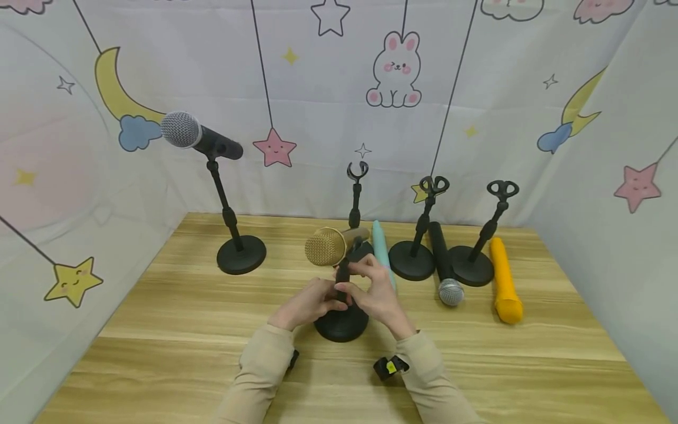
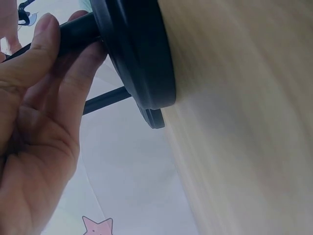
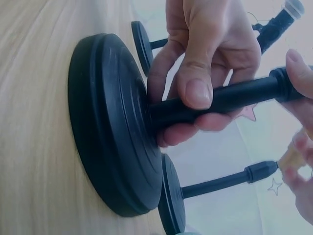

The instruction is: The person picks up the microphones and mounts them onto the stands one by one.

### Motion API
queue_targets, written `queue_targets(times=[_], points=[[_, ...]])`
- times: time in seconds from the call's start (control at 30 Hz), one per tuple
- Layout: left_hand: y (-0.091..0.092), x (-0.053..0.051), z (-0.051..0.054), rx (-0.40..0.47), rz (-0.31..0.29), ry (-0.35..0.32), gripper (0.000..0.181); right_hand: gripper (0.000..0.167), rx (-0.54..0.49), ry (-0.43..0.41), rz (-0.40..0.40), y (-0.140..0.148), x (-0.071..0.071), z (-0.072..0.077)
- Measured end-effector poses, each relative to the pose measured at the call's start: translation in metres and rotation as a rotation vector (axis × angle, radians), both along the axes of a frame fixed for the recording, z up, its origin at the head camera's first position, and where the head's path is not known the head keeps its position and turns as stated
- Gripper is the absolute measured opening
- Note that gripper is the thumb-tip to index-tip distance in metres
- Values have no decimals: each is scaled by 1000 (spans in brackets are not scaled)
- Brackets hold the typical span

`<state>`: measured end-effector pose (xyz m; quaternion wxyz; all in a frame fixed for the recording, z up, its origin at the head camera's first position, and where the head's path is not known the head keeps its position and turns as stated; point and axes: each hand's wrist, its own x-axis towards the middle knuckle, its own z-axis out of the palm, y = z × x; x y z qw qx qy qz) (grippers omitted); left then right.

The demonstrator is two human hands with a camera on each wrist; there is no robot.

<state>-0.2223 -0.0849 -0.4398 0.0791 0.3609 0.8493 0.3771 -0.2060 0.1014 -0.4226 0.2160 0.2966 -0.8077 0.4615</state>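
A black microphone stand (image 1: 341, 328) is upright on the table before me, with a gold microphone (image 1: 325, 246) tilted in its top. My left hand (image 1: 311, 303) grips the lower pole just above the round base; in the left wrist view, its thumb and fingers close round the pole (image 2: 78, 34). Higher up, my right hand (image 1: 377, 292) pinches the collar of the same pole. The right wrist view shows the thick base (image 3: 115, 125) flat on the table and the right fingers (image 3: 301, 78) at the collar. The microphone's clip is partly hidden.
At the back left, another stand (image 1: 241, 255) bears a silver-headed microphone (image 1: 182, 129). Behind and right are stands with bare clips (image 1: 357, 171), (image 1: 412, 261), (image 1: 471, 266). Between them lie a teal microphone (image 1: 380, 244), a black microphone (image 1: 442, 253) and an orange microphone (image 1: 504, 282).
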Motion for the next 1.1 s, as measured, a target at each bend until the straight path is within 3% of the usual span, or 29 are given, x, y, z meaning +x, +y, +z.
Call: queue_targets(times=[0.13, 0.23, 0.47, 0.53, 0.77, 1.1], points=[[0, 1, 0, -13, 8, 14, 16, 34, -7, 41, -73, -2, 3, 0], [0, 1, 1, -13, 5, 1, 20, 32, 17, 65, -66, -1, 1, 0], [-2, -2, 0, -11, -32, 3, 12, 22, 33, -47, 184, 6, -5, 1], [-3, -2, 0, -19, -34, 14, 13, 19, 36, -79, 215, 7, -5, 2], [-1, -2, 0, -28, -43, 66, 8, 20, 29, -21, 122, 5, -5, 1], [2, -2, 0, -31, -10, 83, 8, 18, 21, 111, -18, 0, -3, -1]])
